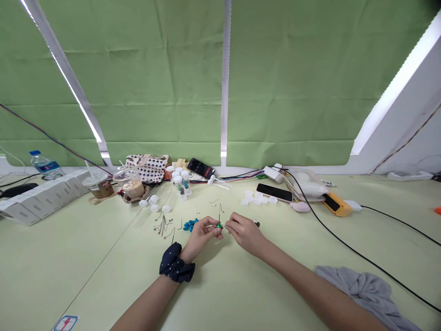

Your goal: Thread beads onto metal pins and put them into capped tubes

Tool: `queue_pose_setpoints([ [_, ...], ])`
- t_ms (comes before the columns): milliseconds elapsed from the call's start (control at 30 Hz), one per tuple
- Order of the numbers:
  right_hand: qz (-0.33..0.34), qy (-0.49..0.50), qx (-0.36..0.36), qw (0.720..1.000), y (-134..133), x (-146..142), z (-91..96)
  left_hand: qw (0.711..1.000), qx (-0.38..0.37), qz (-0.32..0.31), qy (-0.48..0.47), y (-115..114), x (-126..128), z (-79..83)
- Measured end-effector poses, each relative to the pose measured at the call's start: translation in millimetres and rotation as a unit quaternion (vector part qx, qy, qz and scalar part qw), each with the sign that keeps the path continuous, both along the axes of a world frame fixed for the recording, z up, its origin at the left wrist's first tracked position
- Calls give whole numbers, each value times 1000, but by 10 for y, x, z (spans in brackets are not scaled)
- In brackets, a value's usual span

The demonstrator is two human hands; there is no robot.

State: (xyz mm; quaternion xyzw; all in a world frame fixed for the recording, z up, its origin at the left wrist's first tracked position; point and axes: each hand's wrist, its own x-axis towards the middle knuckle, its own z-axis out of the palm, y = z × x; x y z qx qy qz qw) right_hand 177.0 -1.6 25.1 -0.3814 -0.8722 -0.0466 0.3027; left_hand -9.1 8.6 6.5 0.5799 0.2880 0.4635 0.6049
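Observation:
Both my hands meet over the pale green table (86,266). My left hand (203,236), with a dark scrunchie (176,269) on its wrist, pinches a small green bead on a thin metal pin (218,225). My right hand (243,231) is closed in a pinch at the other end of the same pin. Just left of my left hand lie a cluster of blue beads (190,225) and several loose bent metal pins (164,227). A small dark piece (257,224) lies just behind my right hand.
Small clear vials (181,180) and white caps (258,198) stand behind the hands. Two drink cups (132,186), a water bottle (44,165), white boxes (37,198), phones (274,192), a black cable (344,243) and grey cloth (365,289) lie around.

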Motion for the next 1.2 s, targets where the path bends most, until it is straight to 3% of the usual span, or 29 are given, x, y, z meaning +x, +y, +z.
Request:
queue_pose_setpoints([
  [500, -69, -101, 21, 992, -49, -46, 29, 1000, -3, -3, -4, 12, -6, -34],
  [967, -35, 48, -72, 996, -31, -95, -34, 1000, -11, 20, 6, 5, 3, -38],
  [1200, -58, -5, -1, 998, -68, -107, -10, 1000, -9, 20, 2, -2, 13, -35],
])
